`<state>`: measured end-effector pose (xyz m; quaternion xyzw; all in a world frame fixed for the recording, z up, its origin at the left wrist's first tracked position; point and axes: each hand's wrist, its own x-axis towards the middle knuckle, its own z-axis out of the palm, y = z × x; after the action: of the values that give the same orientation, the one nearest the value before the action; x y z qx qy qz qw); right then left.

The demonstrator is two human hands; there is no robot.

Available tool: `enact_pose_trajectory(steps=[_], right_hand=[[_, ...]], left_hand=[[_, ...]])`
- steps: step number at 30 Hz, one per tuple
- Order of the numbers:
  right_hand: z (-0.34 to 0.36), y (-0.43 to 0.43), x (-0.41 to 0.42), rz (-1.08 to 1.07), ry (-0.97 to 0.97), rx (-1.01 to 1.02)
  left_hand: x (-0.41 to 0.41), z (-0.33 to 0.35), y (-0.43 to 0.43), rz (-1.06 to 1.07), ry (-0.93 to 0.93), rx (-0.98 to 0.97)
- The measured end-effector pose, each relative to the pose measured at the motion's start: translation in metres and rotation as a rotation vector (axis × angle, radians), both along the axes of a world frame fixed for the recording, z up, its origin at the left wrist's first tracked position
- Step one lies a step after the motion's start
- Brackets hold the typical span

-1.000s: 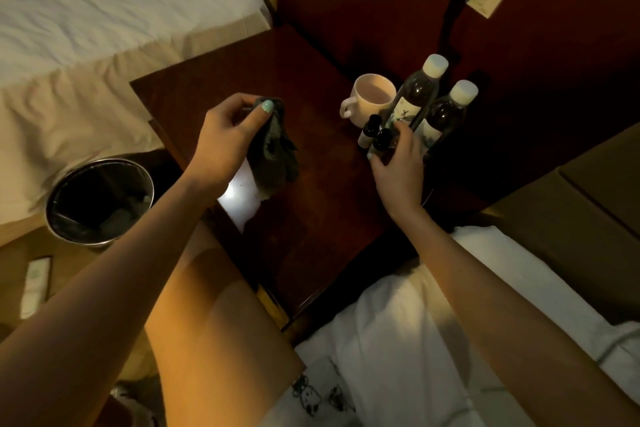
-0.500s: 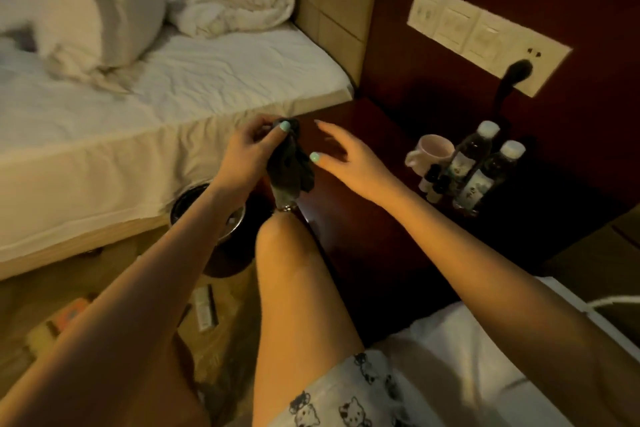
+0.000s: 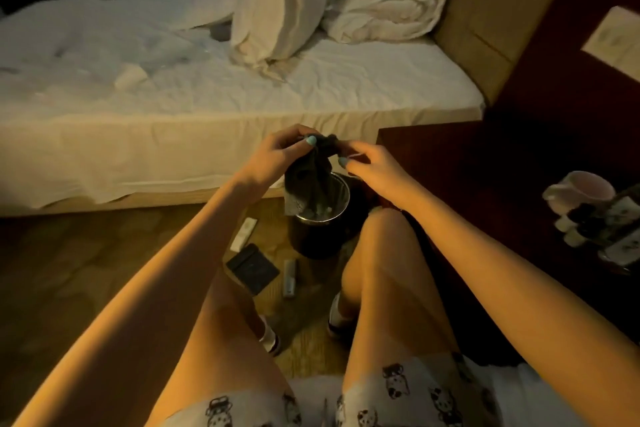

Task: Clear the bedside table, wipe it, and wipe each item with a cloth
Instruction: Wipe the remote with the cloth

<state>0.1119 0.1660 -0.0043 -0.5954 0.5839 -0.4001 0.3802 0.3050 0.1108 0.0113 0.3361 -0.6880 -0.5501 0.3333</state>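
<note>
The unmade bed [image 3: 207,90] fills the upper left of the frame; on the floor at lower centre lie a white remote [image 3: 244,234] and a dark flat case [image 3: 252,267]. At centre the left hand [image 3: 277,156] has its grip closed on the top of the dark cloth [image 3: 308,180], which hangs above the open metal bin [image 3: 322,239], and the right hand [image 3: 374,170] pinches the same top edge from the right. At right, the dark tabletop [image 3: 467,166] carries a pale mug [image 3: 581,189] and a blurred cluster of bottles [image 3: 616,225] at the frame edge.
</note>
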Motion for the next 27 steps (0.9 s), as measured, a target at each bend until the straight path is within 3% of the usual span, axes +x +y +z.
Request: enact_pose_trajectory(steps=[7,18,23,27], right_hand=[[-0.043,-0.034,0.035,0.070,-0.025,0.110],[-0.142,-0.098,0.063,0.057,0.036,0.363],[-0.197,-0.135,0.078,-0.023,0.016,0.456],[-0.243,-0.162,0.088,-0.183,0.040,0.503]], left_hand=[[0.030,-0.043,-0.023,0.065,-0.072,0.054],[0.061,-0.189,-0.073,0.451,0.024,0.339],[0.087,-0.262,-0.108,0.707,-0.105,0.483],[0.091,-0.332,-0.130,0.729,-0.272,0.548]])
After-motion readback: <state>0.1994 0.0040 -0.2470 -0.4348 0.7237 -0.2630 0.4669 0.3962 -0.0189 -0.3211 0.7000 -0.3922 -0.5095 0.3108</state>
